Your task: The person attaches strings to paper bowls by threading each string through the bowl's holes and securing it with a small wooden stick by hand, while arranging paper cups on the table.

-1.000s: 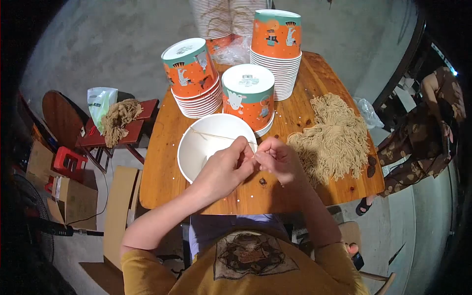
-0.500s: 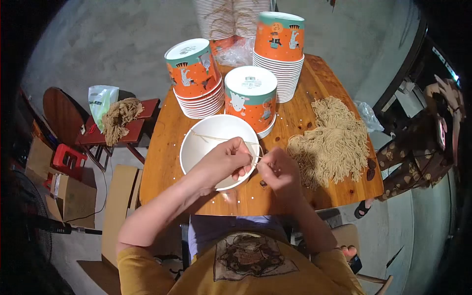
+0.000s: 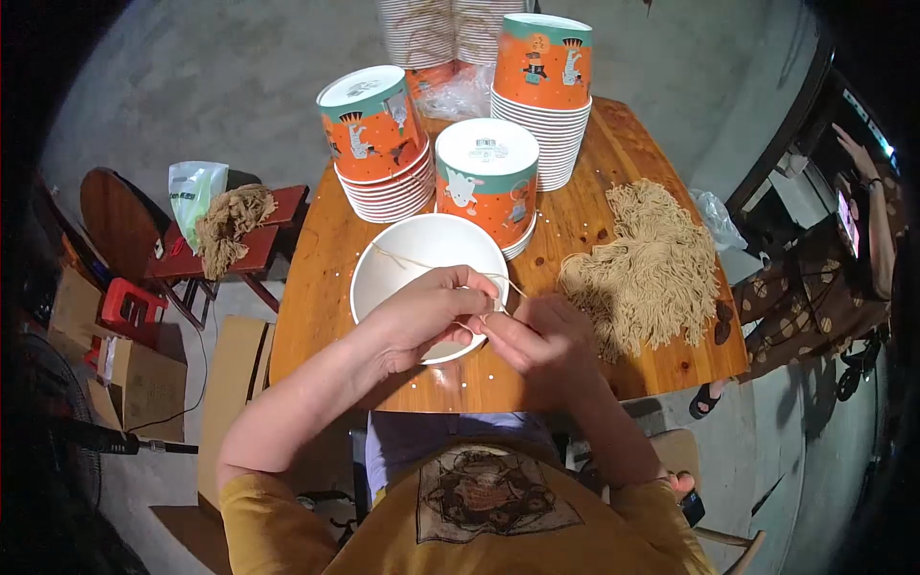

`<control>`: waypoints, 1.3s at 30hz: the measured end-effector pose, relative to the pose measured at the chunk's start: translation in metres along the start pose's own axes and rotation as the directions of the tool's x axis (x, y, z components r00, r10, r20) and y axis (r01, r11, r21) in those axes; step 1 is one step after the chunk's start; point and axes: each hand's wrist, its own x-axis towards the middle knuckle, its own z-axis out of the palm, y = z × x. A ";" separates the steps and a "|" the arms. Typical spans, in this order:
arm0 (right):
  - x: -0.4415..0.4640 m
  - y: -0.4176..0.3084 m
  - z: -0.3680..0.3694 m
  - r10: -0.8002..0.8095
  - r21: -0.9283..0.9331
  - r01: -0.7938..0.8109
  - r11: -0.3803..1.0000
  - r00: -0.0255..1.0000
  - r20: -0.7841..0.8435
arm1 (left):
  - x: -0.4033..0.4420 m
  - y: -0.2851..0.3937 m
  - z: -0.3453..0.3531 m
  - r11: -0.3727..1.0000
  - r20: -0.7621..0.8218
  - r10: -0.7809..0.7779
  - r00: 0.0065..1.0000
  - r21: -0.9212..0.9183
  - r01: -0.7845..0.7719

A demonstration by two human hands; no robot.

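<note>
A thin tan string (image 3: 407, 261) crosses the open mouth of a white paper tub (image 3: 369, 283), which lies tilted at the table's near edge. My left hand (image 3: 436, 311) is closed on the string over the tub's right side, thumb and fingers pinched. Against its fingertips, my right hand (image 3: 541, 333) pinches the same string just beyond the tub's rim. A short loop of string stands up between the two hands. Whether there is a knot at the fingertips is too small to make out. Right of my right hand lies a heap of tan strings (image 3: 656, 273).
Stacks of upturned orange and green paper tubs (image 3: 484, 187) stand behind the white one on the wooden table (image 3: 316, 316). A red side table (image 3: 278, 216) at left holds another string bundle (image 3: 230, 225). At right stands a person (image 3: 815, 287) with a phone.
My right hand has moved left, up to my left fingertips, so the hands now meet at the string. The person at right has raised a hand.
</note>
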 end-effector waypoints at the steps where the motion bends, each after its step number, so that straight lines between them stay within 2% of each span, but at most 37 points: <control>1: 0.000 0.001 -0.001 0.002 0.000 -0.002 1.000 1.000 0.001 | 0.001 -0.001 0.000 1.000 0.001 -0.002 1.000 -0.001 0.002; 4: 0.000 0.004 -0.003 -0.019 0.045 0.018 0.999 0.999 0.030 | 0.004 -0.005 -0.002 0.998 -0.019 0.041 0.999 0.049 -0.040; 7: -0.003 0.005 -0.004 0.050 0.131 -0.055 0.990 0.998 0.045 | 0.007 -0.008 -0.004 0.998 -0.010 0.053 0.999 0.040 -0.052; 9: -0.003 0.005 -0.004 0.159 0.327 -0.182 0.927 0.983 0.096 | 0.006 -0.008 -0.002 0.997 -0.012 0.077 0.997 -0.010 -0.078; 10: -0.004 0.006 -0.002 0.163 0.322 -0.185 0.929 0.982 0.094 | 0.006 -0.007 -0.002 0.997 -0.006 0.077 0.997 -0.008 -0.077; 12: -0.007 0.009 0.004 0.298 0.479 -0.312 0.821 0.949 0.106 | 0.005 -0.007 -0.005 0.997 0.024 0.059 0.998 -0.051 -0.057; 13: -0.006 0.007 0.004 0.301 0.477 -0.314 0.821 0.948 0.105 | 0.006 -0.007 -0.006 0.997 0.027 0.057 0.998 -0.050 -0.056; 15: -0.003 0.002 0.004 0.419 0.527 -0.422 0.737 0.898 0.133 | 0.007 -0.007 -0.009 0.997 0.064 0.050 0.997 -0.059 -0.046; 19: 0.002 -0.002 0.006 0.421 0.541 -0.400 0.740 0.903 0.091 | 0.003 -0.005 -0.008 0.998 0.067 0.047 0.997 -0.050 -0.044; 21: 0.002 -0.002 0.002 0.398 0.475 -0.441 0.761 0.896 0.194 | 0.002 -0.005 -0.008 0.997 0.057 0.061 0.997 -0.043 -0.059; 22: 0.001 -0.002 0.003 0.409 0.465 -0.449 0.763 0.892 0.190 | 0.001 -0.005 -0.007 0.998 0.072 0.058 0.996 -0.039 -0.056; 24: 0.000 -0.003 0.007 0.466 0.594 -0.482 0.644 0.863 0.195 | -0.001 -0.003 -0.005 0.997 0.058 0.051 0.997 -0.058 -0.048; 29: 0.001 -0.002 0.006 0.427 0.593 -0.433 0.679 0.890 0.161 | -0.001 -0.003 -0.005 0.998 0.075 0.057 0.996 -0.028 -0.055; 32: -0.003 0.000 0.009 0.431 0.614 -0.456 0.644 0.880 0.202 | 0.000 -0.007 -0.004 0.994 0.081 0.108 0.991 -0.015 -0.107; 34: -0.007 0.002 0.012 0.458 0.627 -0.516 0.583 0.846 0.271 | 0.001 -0.011 -0.004 0.953 0.045 0.250 0.967 0.166 -0.254; 38: -0.010 -0.002 0.009 0.500 0.639 -0.506 0.580 0.840 0.210 | -0.003 -0.011 -0.003 0.926 0.057 0.285 0.957 0.242 -0.290; 39: -0.013 0.000 0.009 0.459 0.576 -0.441 0.688 0.880 0.125 | -0.004 -0.010 -0.002 0.936 0.047 0.270 0.962 0.222 -0.274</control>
